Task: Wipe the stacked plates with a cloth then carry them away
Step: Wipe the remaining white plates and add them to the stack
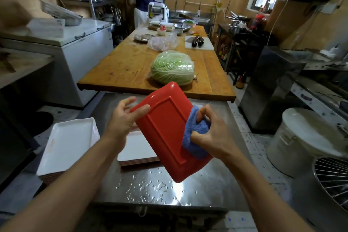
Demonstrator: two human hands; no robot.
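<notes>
head view, centre of the frame: a red rectangular plate is held up off the steel surface, tilted, its underside facing the camera. the left hand grips its upper left edge, thumb curled over the rim, the other fingers spread loosely behind it and a bit blurred. on the right edge of the plate, the right hand is bunched around a blue cloth, fingers curled tight into it, pressing the cloth against the plate's side.

just below and behind the red plate, a stack of plates lies flat on the surface, white face up with red edges showing. at lower left of the frame a second stack of white plates sits at the surface's left edge. water droplets are scattered across the steel at bottom centre.

upper centre: a long wooden table carries a wrapped cabbage, a plastic bag, two aubergines on a white board and some bowls further back. a person stands at the far end, back turned. a white chest freezer is at the left, a white lidded bucket at the right.
</notes>
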